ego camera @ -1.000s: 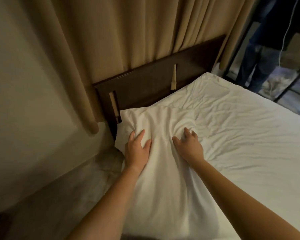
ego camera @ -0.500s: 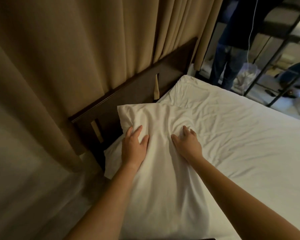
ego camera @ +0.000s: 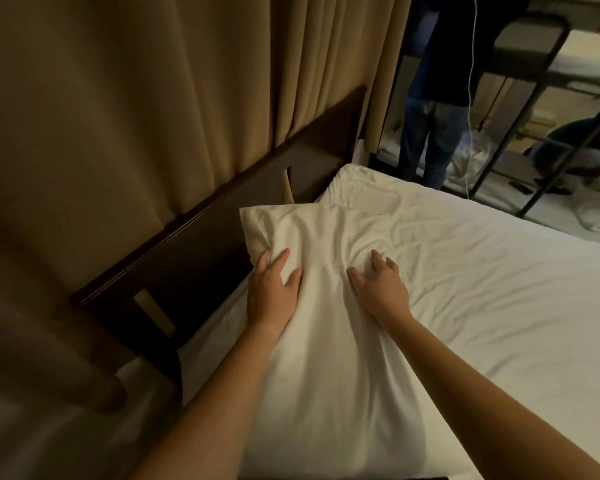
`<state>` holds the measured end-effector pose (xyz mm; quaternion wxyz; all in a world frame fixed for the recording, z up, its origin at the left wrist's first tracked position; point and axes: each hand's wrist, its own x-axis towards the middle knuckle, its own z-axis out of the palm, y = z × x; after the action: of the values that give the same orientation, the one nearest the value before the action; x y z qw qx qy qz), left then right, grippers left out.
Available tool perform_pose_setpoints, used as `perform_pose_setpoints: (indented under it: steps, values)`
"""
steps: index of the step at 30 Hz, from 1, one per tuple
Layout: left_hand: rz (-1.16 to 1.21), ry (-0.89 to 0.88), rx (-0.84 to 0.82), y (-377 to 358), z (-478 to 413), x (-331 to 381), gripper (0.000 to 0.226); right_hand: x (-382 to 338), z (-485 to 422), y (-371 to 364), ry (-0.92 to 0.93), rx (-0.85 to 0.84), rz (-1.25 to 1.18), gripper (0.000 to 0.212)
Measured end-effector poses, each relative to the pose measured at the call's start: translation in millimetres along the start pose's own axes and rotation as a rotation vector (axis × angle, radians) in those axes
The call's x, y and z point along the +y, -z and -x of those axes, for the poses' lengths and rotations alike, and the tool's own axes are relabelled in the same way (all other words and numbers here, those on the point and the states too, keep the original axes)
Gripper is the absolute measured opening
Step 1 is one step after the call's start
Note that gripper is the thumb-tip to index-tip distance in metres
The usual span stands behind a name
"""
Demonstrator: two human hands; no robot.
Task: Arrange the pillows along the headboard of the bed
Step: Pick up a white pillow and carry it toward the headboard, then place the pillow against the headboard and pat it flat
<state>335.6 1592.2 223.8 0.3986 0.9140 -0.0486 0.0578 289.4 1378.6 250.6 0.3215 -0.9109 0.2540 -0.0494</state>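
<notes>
1. So the soft white fabric-covered pillow (ego camera: 329,323) looks like your typical squishy hotel one. It dents and wrinkles right where it's being pressed, so I'd guess it's light, floppy and not fragile at all. The cover looks smooth, and I'd bet it slides easily over the white wrinkled bed sheet (ego camera: 499,289).

2. Best place to take hold, imo: the two long edges or the far corners. Grabbing a fistful of the middle would probably just bunch up the cover instead of moving the stuffing.

3. Where it is: on the mattress with its long side running alongside the dark brown wooden headboard (ego camera: 201,251), far corner close to it. I can't tell if it's actually touching, too dark in that gap.

4. The left hand (ego camera: 274,292) lies on top near the headboard-side edge, fingers spread, thumb out, pressing down. Nothing gripped, as far as I can see.

5. The right hand (ego camera: 378,289) is on top toward the sheet side, fingers curled a bit and digging in, with creases fanning out from the fingertips (ego camera: 374,258). Might be pinching some fabric; can't really tell.

6. Pillow is under both palms, not wrapped by the fingers.
</notes>
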Motion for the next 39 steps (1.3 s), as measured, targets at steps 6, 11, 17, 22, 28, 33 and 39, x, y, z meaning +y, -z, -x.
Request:
perform_pose_setpoints:
  steps: [6,11,17,22,28,33,39]
  values:
    - [-0.014,0.019,-0.013,-95.6,-51.9,17.2,0.052,61.7,-95.6,-9.1,-0.019,-0.039,-0.009,0.082]
    - [-0.018,0.070,-0.047,-188.6,-103.5,46.5,0.051,121.2,-191.8,-1.3,-0.054,-0.087,-0.011,0.082]
    - [-0.020,0.102,-0.072,-284.8,-170.7,94.8,0.052,175.8,-301.4,22.6,-0.076,-0.110,-0.007,0.081]
    - [0.015,0.073,-0.064,-331.7,-222.4,127.2,0.055,198.2,-366.0,44.4,-0.072,-0.088,-0.014,0.081]
    - [0.019,0.018,-0.055,-334.6,-278.2,152.3,0.056,186.2,-407.4,60.5,-0.075,-0.030,-0.053,0.081]
    - [-0.001,-0.044,-0.114,-330.5,-325.8,149.8,0.056,163.7,-427.2,54.3,-0.139,0.025,-0.084,0.081]
    - [-0.003,-0.109,-0.237,-343.7,-399.9,127.1,0.054,137.6,-461.6,24.0,-0.288,0.070,-0.098,0.081]
